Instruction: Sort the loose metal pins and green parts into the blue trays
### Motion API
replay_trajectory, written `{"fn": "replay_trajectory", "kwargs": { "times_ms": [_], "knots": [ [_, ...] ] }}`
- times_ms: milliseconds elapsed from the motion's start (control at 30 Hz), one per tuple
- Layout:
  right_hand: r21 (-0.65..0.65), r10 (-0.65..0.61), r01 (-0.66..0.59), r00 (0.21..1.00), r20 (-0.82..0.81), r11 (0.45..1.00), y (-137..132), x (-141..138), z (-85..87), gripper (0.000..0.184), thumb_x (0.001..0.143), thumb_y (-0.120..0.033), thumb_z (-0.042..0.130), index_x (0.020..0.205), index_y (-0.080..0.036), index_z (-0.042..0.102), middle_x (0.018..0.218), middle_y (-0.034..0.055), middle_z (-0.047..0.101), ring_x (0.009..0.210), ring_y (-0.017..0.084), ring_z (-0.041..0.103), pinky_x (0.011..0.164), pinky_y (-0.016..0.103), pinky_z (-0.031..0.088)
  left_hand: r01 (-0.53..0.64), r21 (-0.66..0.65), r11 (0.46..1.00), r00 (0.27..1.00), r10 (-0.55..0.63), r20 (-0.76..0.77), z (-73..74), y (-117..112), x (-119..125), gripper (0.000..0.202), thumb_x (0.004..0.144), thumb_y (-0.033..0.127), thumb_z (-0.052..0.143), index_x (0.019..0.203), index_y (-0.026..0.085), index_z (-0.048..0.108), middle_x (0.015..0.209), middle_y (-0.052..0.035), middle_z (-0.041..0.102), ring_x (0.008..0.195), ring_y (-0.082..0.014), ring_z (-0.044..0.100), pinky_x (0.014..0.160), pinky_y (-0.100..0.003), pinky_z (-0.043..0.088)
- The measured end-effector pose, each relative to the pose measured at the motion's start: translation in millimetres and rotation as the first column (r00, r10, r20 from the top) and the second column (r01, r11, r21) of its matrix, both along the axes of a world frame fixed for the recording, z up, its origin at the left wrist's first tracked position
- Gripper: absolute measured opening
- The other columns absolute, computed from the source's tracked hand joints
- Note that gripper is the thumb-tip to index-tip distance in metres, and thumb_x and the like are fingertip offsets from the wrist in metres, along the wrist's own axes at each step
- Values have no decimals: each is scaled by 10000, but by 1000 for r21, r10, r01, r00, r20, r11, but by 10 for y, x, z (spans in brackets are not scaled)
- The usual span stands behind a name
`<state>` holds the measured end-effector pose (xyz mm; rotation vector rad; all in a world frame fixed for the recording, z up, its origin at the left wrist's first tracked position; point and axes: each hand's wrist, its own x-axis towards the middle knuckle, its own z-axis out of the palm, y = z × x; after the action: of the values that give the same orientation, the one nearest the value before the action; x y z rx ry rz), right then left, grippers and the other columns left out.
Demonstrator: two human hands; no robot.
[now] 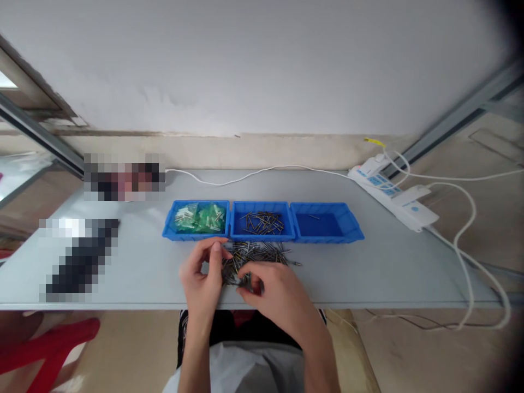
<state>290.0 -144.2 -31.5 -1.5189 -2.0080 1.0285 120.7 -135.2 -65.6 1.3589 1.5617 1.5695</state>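
A pile of thin metal pins [262, 254], like small drill bits or rods, lies loose on the grey table. At its left edge is my left hand [204, 267], thumb and forefinger brought together in a pinch; anything between them is too small to make out. My right hand [272, 281] is curled over the near side of the pile, thumb and forefinger tips a little apart among the pins. Beyond the pile stands the middle blue bin [262, 238], with darker pins inside. The right blue bin [327, 239] has a single visible pin [314, 216] in it.
The left blue bin [196, 237] holds green plastic bags [210, 218] with pale pieces. A white power strip [393, 196] with cables lies at the back right. Blurred-out items occupy the table's left side. A red stool [61, 344] stands below, left.
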Motion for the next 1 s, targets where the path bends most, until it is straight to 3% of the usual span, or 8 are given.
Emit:
{"fn": "replay_trajectory", "kwargs": {
  "times_ms": [200, 300, 667, 1000],
  "knots": [
    [-18, 36, -36, 999, 30, 999, 0, -109, -40, 233, 821, -55, 833, 907, -270, 803, 675, -68, 677, 643, 145, 616, 647, 262, 374, -6, -8, 1000, 1000, 6, -2, 15, 8, -14, 234, 1078, 380, 642, 1004, 221, 797, 747, -1, 745, 664, -160, 684, 664, -258, 539],
    [-34, 33, -31, 998, 53, 999, -8, -81, -56, 291, 795, -45, 844, 969, -271, 789, 683, -73, 677, 650, 150, 623, 642, 259, 366, -9, -14, 1000, 1000, 9, 0, 8, 7, -23, 245, 1078, 392, 638, 1005, 219, 796, 737, -1, 744, 634, -157, 671, 630, -255, 528],
    [-35, 16, -14, 998, 65, 999, -43, -15, -75, 324, 808, -1, 812, 1002, -254, 755, 804, -46, 725, 777, 176, 692, 712, 270, 420, 1, -8, 1000, 1000, -1, -3, -4, 27, -27, 284, 1076, 434, 639, 1001, 213, 799, 720, -2, 740, 609, -156, 653, 603, -257, 513],
    [1, 64, -64, 997, 35, 998, -19, -37, -78, 240, 867, -11, 783, 857, -251, 785, 745, -57, 664, 668, 134, 571, 656, 265, 370, 14, -4, 1000, 1000, -14, -1, 0, 37, -19, 268, 1084, 411, 634, 1007, 211, 795, 718, 0, 735, 600, -144, 635, 597, -249, 495]
  ]
}}
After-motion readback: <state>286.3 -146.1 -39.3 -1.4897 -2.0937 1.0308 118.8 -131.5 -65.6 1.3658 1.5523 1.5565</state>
